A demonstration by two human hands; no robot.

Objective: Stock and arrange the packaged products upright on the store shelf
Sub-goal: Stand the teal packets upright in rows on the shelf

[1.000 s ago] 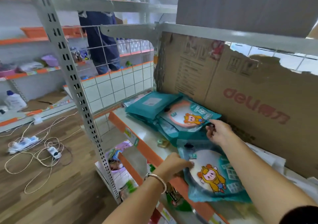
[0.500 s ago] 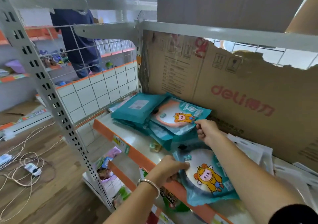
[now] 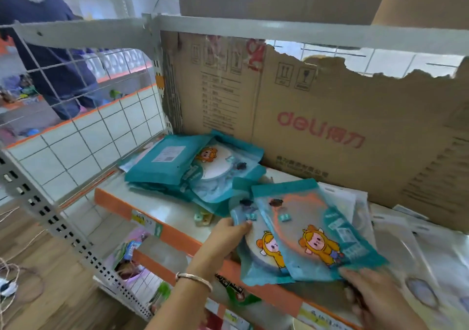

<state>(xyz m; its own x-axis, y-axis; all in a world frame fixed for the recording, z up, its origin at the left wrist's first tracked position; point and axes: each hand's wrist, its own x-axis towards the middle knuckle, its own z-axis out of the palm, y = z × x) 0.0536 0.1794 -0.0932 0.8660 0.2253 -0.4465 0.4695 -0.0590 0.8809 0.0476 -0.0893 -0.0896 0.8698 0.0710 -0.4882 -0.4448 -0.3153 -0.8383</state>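
- Your left hand [image 3: 229,230] is pinching the left edge of the lower teal packet [image 3: 258,251], thumb on top and fingers tucked under it.
- Your right hand [image 3: 373,291] grips the bottom corner of the upper teal packet [image 3: 314,230], which overlaps the lower one; both lie tilted over the front edge of the shelf [image 3: 162,203], not upright.
- There's a silver bracelet [image 3: 194,277] on your left wrist.
- Toward the back-left of the shelf, a loose pile of teal packets [image 3: 193,167] lies flat, one of them face down with a white label showing.
- Behind that pile, a torn cardboard sheet [image 3: 330,116] printed in red stands against the back of the shelf, its top edge ragged.
- The shelf's front carries an orange strip [image 3: 119,201] with price tags; a small item sits on the surface just ahead of the pile, too blurred to identify.
- To the right of the shelf's packets, pale clear-fronted packs [image 3: 411,251] lie flat.
- Left of the shelf, a white wire grid panel [image 3: 83,132] closes its end, and a perforated grey upright [image 3: 50,218] runs down in front.
- Beyond the grid, a person in dark blue [image 3: 58,71] stands in the next aisle.
- Below the shelf, wood-look flooring [image 3: 33,291] shows, with pale cords at the far left.
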